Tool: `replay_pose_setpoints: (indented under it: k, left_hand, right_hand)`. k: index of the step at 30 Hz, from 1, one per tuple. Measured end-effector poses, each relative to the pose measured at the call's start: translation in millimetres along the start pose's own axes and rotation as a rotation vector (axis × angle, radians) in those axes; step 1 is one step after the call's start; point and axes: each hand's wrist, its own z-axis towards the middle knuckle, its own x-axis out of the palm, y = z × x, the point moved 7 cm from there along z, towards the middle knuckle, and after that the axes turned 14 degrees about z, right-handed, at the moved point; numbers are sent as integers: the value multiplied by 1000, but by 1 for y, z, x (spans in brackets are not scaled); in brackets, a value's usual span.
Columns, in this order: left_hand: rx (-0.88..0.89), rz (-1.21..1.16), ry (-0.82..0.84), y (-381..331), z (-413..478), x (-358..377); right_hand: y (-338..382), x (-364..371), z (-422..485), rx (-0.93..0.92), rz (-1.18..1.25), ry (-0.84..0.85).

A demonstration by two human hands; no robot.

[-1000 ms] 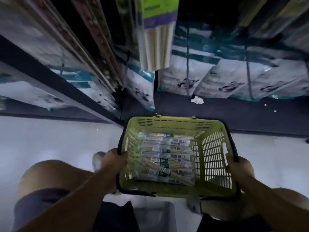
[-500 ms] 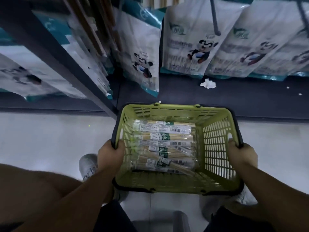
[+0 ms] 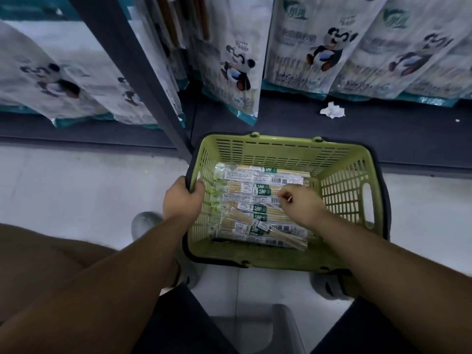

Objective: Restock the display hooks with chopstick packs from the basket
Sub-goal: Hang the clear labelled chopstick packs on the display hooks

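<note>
Head view: left hand (image 3: 182, 200) grips basket (image 3: 281, 150) rim; right hand (image 3: 300, 204) curled over chopstick packs (image 3: 245, 178), grasp unclear

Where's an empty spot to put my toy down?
Bare pale floor left of the green plastic basket, in front of the dark shelf base. That base is bare right of the crumpled white paper. Inside the basket is crowded with chopstick packs.

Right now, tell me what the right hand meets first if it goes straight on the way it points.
The right hand reaches down into the green plastic basket, fingers curled toward the clear-wrapped chopstick packs; it would likely meet the top packs first. Whether it already touches them is unclear.
</note>
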Motion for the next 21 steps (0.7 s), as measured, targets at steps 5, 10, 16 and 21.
replay_pose_setpoints:
  k: [5,10,16,21]
  left_hand:
    - [0,-69,4,5,3,4]
    - [0,-89,-1,8,4,7]
    - [34,-98,32,1,2,2]
    - [49,-76,33,-3,1,-1]
  right_hand:
    - [2,42,46,14,-106,130]
    - [-1,66,75,-31,-332,153]
    - [1,76,78,-177,-487,67]
    - [-4,74,78,-202,-500,79]
